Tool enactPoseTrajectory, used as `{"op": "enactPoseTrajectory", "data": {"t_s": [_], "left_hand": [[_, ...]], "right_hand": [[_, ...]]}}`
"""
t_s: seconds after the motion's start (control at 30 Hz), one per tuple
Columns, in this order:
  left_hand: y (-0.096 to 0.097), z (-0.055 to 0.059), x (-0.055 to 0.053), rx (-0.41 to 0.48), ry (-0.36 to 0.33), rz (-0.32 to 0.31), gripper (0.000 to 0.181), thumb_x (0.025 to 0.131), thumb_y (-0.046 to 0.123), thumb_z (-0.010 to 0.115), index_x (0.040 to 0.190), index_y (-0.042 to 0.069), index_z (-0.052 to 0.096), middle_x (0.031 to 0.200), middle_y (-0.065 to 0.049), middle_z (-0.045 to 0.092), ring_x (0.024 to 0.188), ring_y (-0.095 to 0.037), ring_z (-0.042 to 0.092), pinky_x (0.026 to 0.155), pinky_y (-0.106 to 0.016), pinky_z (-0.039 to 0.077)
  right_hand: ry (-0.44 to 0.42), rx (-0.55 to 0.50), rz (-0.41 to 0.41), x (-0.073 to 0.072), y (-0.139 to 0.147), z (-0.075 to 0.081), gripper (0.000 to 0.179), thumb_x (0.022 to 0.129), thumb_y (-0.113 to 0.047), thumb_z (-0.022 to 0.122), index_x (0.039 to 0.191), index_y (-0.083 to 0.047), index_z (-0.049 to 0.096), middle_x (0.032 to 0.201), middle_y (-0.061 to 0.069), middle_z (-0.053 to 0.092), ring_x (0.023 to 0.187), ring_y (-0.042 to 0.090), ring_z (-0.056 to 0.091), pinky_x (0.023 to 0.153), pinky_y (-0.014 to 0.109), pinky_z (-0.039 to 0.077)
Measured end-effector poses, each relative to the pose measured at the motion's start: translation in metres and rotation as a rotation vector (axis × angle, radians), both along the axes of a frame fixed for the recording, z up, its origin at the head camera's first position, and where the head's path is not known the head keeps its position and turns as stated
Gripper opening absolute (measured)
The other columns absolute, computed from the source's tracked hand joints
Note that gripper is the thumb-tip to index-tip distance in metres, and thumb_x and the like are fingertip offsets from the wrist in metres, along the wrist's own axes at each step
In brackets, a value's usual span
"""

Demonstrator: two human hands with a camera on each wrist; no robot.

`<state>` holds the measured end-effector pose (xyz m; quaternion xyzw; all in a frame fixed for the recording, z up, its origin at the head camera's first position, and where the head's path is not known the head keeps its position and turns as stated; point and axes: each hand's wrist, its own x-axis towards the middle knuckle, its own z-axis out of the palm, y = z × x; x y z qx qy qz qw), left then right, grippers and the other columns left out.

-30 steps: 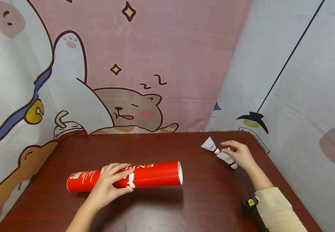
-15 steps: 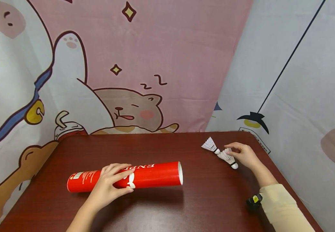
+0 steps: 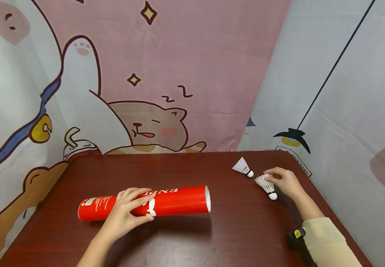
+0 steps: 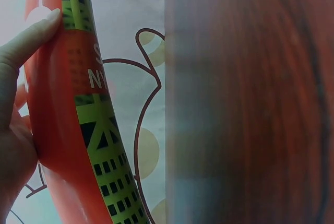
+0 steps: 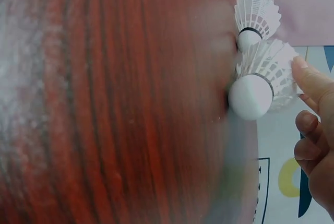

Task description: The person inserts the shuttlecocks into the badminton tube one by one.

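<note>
My left hand (image 3: pixel 123 211) grips a red shuttlecock tube (image 3: pixel 185 201) around its middle. The tube lies sideways over the table, its open end facing right and a shadow beneath that end. In the left wrist view the thumb presses the tube's side (image 4: pixel 52 104), beside a green and black printed band. At the right, my right hand (image 3: pixel 287 182) pinches the feathered skirt of a white shuttlecock (image 3: pixel 264 184), whose cork points toward me. A second shuttlecock (image 3: pixel 241 166) lies just behind and to its left, apart from the hand.
The dark reddish-brown table (image 3: pixel 239 233) has its far edge against a cartoon-printed curtain (image 3: pixel 212 74). A black wrist device (image 3: pixel 295 237) sits at the right sleeve (image 3: pixel 329 241).
My right hand has drawn the nearer shuttlecock slightly right and toward me, opening a gap from the other one. The left hand and the tube have stayed in place.
</note>
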<state>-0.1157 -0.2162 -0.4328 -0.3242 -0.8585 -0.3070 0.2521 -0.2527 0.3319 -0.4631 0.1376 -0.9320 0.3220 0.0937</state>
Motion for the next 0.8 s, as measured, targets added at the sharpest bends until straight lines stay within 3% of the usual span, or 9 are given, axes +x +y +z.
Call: {"op": "enactPoseTrajectory", "data": {"t_s": [0.37, 0.67, 0.8], "left_hand": [[0.001, 0.000, 0.000, 0.003, -0.005, 0.000, 0.069, 0.061, 0.023, 0.090, 0.125, 0.022, 0.066, 0.123, -0.005, 0.061, 0.110, -0.021, 0.049, 0.089, -0.047, 0.028], [0.001, 0.001, 0.000, 0.002, 0.033, -0.007, 0.070, 0.061, 0.025, 0.090, 0.126, 0.022, 0.066, 0.122, -0.005, 0.061, 0.109, -0.020, 0.050, 0.088, -0.045, 0.028], [0.001, 0.001, 0.000, 0.000, 0.010, 0.000, 0.068, 0.062, 0.026, 0.090, 0.126, 0.023, 0.066, 0.123, -0.003, 0.061, 0.110, -0.020, 0.050, 0.089, -0.045, 0.028]], "right_hand": [[-0.053, -0.053, -0.071, 0.012, 0.001, 0.009, 0.024, 0.085, -0.028, 0.073, 0.095, -0.007, 0.073, 0.088, 0.005, 0.070, 0.078, 0.019, 0.058, 0.062, 0.029, 0.048], [0.015, -0.082, -0.118, 0.029, -0.004, 0.021, 0.018, 0.082, -0.024, 0.076, 0.088, -0.007, 0.072, 0.078, 0.002, 0.067, 0.066, 0.014, 0.051, 0.052, 0.027, 0.043], [0.057, -0.137, -0.130, 0.038, -0.013, 0.024, 0.016, 0.083, -0.021, 0.076, 0.086, -0.007, 0.071, 0.075, 0.002, 0.066, 0.062, 0.011, 0.050, 0.050, 0.025, 0.042]]}}
